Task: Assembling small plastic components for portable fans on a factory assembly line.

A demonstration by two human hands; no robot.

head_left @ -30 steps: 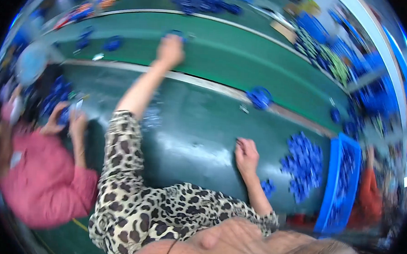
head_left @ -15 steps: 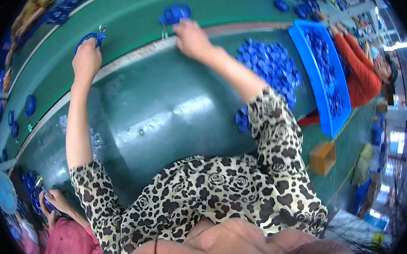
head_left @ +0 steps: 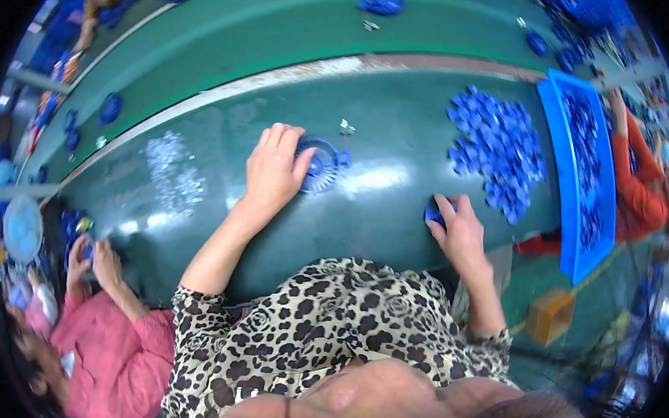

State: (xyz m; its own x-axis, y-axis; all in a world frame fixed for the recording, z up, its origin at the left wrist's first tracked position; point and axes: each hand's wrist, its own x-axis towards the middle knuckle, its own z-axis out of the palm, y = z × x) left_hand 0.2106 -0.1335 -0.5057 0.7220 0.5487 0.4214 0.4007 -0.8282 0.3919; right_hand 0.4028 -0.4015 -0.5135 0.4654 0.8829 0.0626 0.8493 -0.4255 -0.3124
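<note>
The left hand (head_left: 274,165) grips the blue grille (head_left: 322,168) just to its right; hold it flat. The right hand (head_left: 463,234) curls over a blue piece (head_left: 432,214); grasp indeterminate.

At 4 o'clock a brown box (head_left: 550,317) sits on the green floor (head_left: 531,281). A person in pink (head_left: 123,349) is at 8 o'clock, a person in orange (head_left: 642,216) at 3 o'clock, and a round pale blue thing (head_left: 23,228) at 9.

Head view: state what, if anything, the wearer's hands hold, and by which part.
The left hand holds the round blue part by its left rim. The right hand is at small blue pieces; whether it grips any cannot be told.
</note>
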